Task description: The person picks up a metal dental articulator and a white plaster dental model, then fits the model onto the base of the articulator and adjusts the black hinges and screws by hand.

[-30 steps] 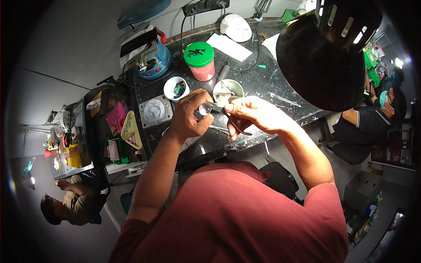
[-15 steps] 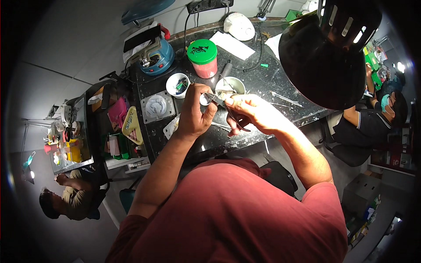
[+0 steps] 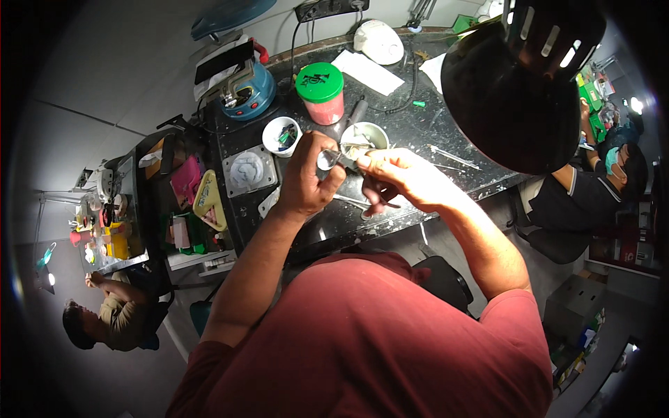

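Plier-like tool (image 3: 350,167): held on the person's side of the green-lidded jar (image 3: 320,95), above the tabletop (image 3: 401,122); its long axis slants, the working end leftward and nearer the jar, the dark handles rightward and farther from it.
Round piece (image 3: 325,160): directly on the person's side of the jar, at the tool's working end; its pale circular face turns up toward the view, and its depth axis cannot be told.
Left hand (image 3: 308,177): on the person's side of the jar, thumb and curled fingers closed around the round piece.
Right hand (image 3: 401,174): to the right of the jar and nearer the person; thumb and forefinger pinch the tool, while the lower fingers bend beneath, partly hidden.
Surface: dark, pale-speckled; left of the jar, a white bowl (image 3: 265,136) of small pieces and a square plate (image 3: 230,182) bearing a white mound; just right and nearer the person, a pale bowl (image 3: 381,132), partly covered by the right hand.
Beyond: a blue appliance (image 3: 249,97) left of the jar; white paper (image 3: 368,72) and a white rounded device (image 3: 378,43) to its far right.
Room: a black lamp (image 3: 512,104) looms well right of the jar; seated co-workers appear far left (image 3: 118,313) and far right (image 3: 585,191) of it.
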`<action>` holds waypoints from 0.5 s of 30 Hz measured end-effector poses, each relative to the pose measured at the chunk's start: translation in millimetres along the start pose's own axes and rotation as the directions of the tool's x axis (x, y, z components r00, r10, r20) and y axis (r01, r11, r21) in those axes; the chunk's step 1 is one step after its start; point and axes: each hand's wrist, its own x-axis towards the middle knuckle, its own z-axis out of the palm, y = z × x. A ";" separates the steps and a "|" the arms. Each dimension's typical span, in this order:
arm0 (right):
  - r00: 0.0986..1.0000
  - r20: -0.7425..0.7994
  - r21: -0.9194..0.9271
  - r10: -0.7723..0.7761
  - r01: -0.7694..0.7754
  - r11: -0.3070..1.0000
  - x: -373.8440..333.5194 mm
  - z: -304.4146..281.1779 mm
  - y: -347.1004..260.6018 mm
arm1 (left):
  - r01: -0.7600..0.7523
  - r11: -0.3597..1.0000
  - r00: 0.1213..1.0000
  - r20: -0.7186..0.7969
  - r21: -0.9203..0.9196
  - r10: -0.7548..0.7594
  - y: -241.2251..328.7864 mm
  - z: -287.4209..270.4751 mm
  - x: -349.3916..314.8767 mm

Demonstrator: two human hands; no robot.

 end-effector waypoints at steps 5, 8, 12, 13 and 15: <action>0.985 0.133 -0.040 -0.108 0.114 0.993 5.5 -1.1 2.6 | 0.022 1.000 1.000 0.019 -0.018 -0.022 3.6 -11.3 -0.7; 0.999 0.048 -0.019 -0.020 0.021 1.000 2.9 2.8 -0.6 | -0.024 1.000 0.999 0.038 0.016 0.023 1.3 -10.6 2.8; 0.991 0.110 0.038 -0.072 0.068 0.997 4.2 -2.0 2.0 | 0.003 1.000 0.999 0.041 -0.003 -0.003 2.8 -10.8 3.0; 0.991 0.116 0.038 -0.073 0.068 0.997 4.1 -1.5 1.9 | -0.003 1.000 0.999 0.039 -0.006 0.003 3.2 -11.1 3.0; 1.000 0.023 -0.041 -0.009 0.010 0.999 1.2 2.4 1.0 | -0.007 1.000 0.999 0.039 -0.009 0.007 4.2 -11.5 2.2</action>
